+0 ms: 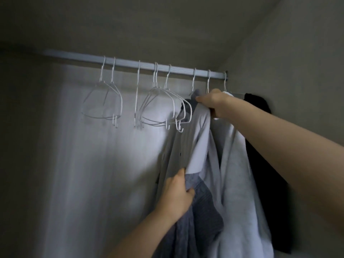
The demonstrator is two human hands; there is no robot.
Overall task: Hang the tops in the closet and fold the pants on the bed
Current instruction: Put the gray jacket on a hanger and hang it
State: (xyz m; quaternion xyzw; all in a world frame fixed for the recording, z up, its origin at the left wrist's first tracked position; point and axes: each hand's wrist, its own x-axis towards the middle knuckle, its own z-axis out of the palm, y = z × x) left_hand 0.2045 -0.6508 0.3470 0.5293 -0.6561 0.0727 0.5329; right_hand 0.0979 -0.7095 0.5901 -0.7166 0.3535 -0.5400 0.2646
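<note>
A light grey-blue shirt (200, 138) hangs from a white hanger on the closet rail (134, 64), near its right end. My right hand (214, 103) grips the shirt at its shoulder, up by the collar. Lower down, my left hand (178, 194) holds a darker blue-grey ribbed garment (201, 220) and touches the shirt's sleeve edge. To the right of the shirt hangs a pale grey top (236, 174), with a black garment (264, 164) behind it against the side wall.
Several empty white wire hangers (104, 101) hang along the rail to the left of the clothes. The closet's pale back wall (93, 164) is behind them. The right side wall (297, 62) stands close to the hung clothes.
</note>
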